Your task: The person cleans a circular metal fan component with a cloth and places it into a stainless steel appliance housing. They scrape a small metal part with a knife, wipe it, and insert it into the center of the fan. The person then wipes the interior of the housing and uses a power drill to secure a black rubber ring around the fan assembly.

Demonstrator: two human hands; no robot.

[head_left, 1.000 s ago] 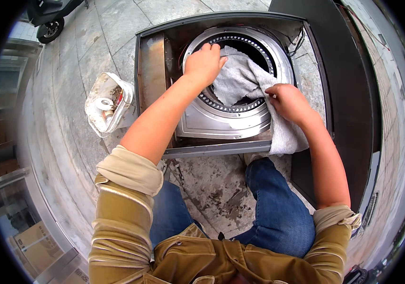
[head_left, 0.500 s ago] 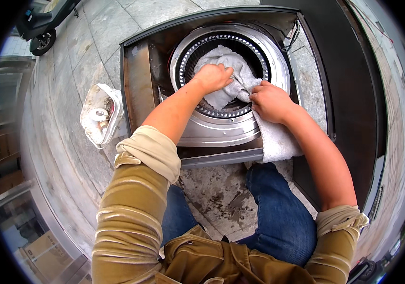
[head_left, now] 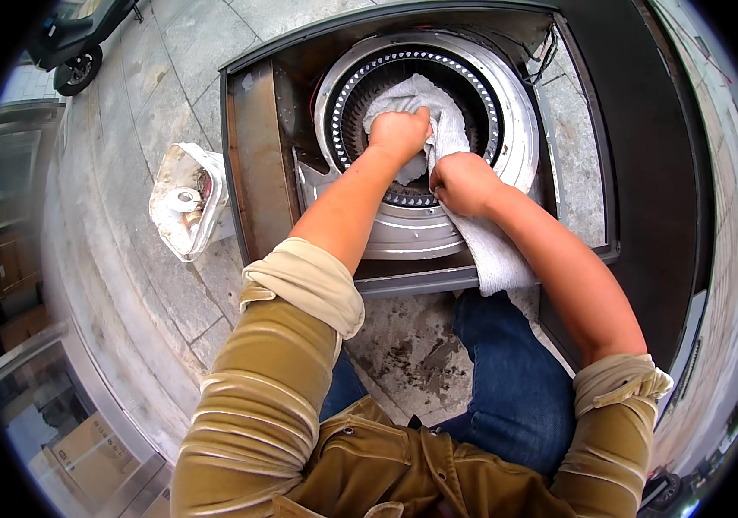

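Note:
A light grey cloth is bunched inside a round fan wheel and trails over the front edge of the metal housing. My left hand is closed on the bunched part within the wheel's opening. Just right of it, my right hand grips the same cloth above the near rim. Around the wheel runs a shiny metal ring, and holes line the wheel's edge. The cloth and my hands hide part of the wheel's inside.
The dark open cabinet surrounds the fan, with a tall black panel at its right. A dirty white bucket holding small parts stands left on the paving. A scooter is parked far left. Loose wires hang at the back right.
Both hands have shifted slightly, the right one leftward, closer to my left. The cloth in the wheel is bunched differently, and its hanging end sits a little higher in the picture.

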